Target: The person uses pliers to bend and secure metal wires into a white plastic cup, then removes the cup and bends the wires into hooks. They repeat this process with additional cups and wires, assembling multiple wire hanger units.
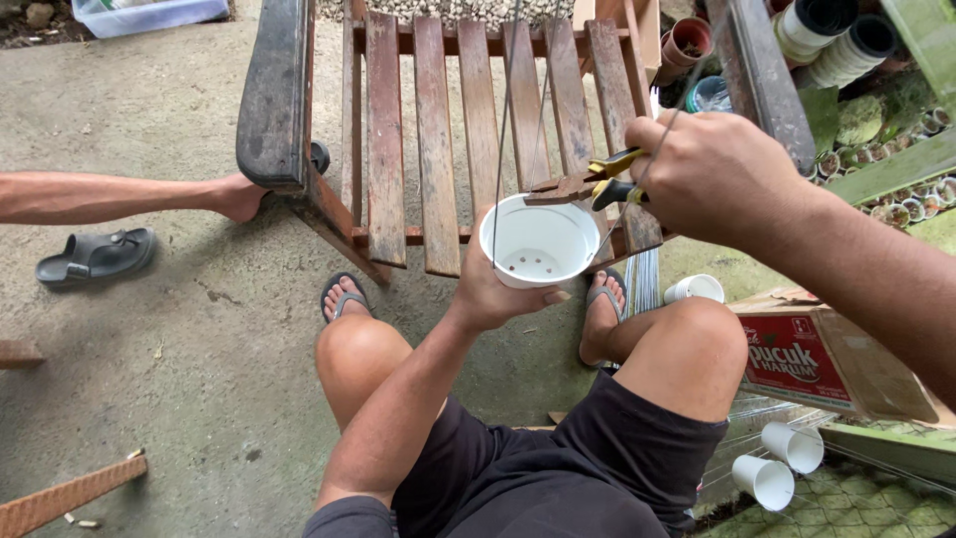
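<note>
One white pot (539,242), one pair of pliers (595,183), three white cups (694,288) on the ground, one wooden chair (435,130), one loose sandal (97,255), one cardboard box (832,361).

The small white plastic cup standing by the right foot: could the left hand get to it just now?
Probably not: the left hand is wrapped around a white perforated plastic pot, and the right knee lies between.

Bare concrete floor (169,329) under daylight, with a weathered wooden slatted chair (438,130) standing on it
</note>
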Motion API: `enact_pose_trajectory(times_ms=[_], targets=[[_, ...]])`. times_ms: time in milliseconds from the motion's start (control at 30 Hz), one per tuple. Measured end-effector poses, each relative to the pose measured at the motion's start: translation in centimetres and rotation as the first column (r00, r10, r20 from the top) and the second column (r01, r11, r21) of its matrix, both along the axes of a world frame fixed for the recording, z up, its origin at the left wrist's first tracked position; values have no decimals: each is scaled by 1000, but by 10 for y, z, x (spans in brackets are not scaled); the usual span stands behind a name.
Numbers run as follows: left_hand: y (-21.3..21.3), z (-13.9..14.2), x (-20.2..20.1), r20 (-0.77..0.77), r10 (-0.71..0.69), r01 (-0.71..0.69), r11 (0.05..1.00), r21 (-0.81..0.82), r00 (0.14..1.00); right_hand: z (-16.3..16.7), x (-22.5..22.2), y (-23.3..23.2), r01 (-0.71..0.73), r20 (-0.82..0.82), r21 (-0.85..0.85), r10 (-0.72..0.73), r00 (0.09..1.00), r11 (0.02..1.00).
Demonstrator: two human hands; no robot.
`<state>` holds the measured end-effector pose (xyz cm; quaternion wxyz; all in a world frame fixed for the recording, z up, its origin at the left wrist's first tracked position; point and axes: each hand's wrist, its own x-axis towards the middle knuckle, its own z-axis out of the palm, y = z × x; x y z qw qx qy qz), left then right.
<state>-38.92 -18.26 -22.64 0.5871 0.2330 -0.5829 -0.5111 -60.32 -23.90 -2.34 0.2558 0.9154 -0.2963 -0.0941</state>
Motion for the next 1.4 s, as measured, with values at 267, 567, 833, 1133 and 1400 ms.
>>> enact_pose_trajectory(times_ms=[267, 567, 833, 1133, 1400], targets=[[6, 5, -6, 12, 10, -9, 999, -34, 1000, 4, -6, 3, -40, -44, -21, 39, 998, 999], [0, 11, 3, -50, -41, 43, 999, 34, 998, -7, -5, -1, 27, 153, 69, -38, 988, 997], [-10, 1, -2, -153, -45, 64, 991, 120, 987, -51, -25, -18, 182, 525, 463, -434, 732, 868], [-13, -10, -2, -199, -159, 199, 960, 197, 967, -96, 16, -25, -508, 580, 742, -799, 160, 437], [0, 29, 1, -229, -192, 229, 962, 149, 954, -85, 34, -14, -728, 415, 636, -909, 44, 256]])
